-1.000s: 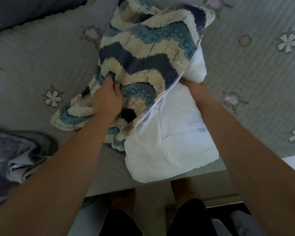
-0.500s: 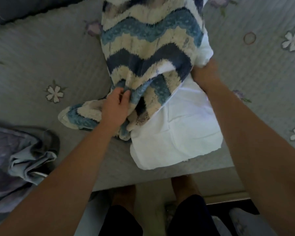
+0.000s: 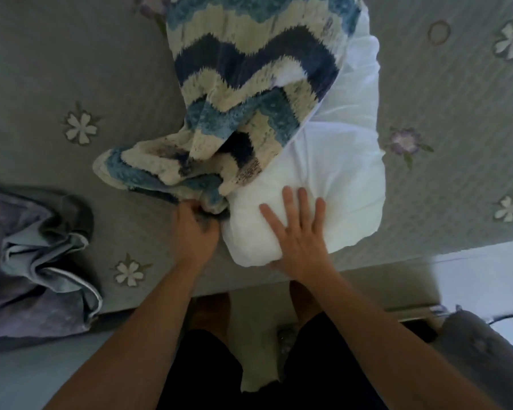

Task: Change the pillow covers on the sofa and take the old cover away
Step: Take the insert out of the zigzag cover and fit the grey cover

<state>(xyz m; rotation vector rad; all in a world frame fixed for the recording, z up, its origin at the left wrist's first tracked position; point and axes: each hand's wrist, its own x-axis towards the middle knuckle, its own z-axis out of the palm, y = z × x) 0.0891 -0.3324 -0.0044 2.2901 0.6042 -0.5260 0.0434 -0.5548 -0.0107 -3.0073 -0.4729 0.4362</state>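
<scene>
White pillow (image 3: 338,179) half-inside zigzag cover (image 3: 249,84), left hand (image 3: 194,232) seemingly gripping it, right hand (image 3: 299,235) flat on pillow

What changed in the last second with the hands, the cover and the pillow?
The left hand moved nearer along the blue, navy and cream zigzag knitted cover and grips its edge. The right hand left the cover's opening, came down to the near end of the soft white pillow and presses flat on it. The crumpled grey-blue cloth stayed.
</scene>
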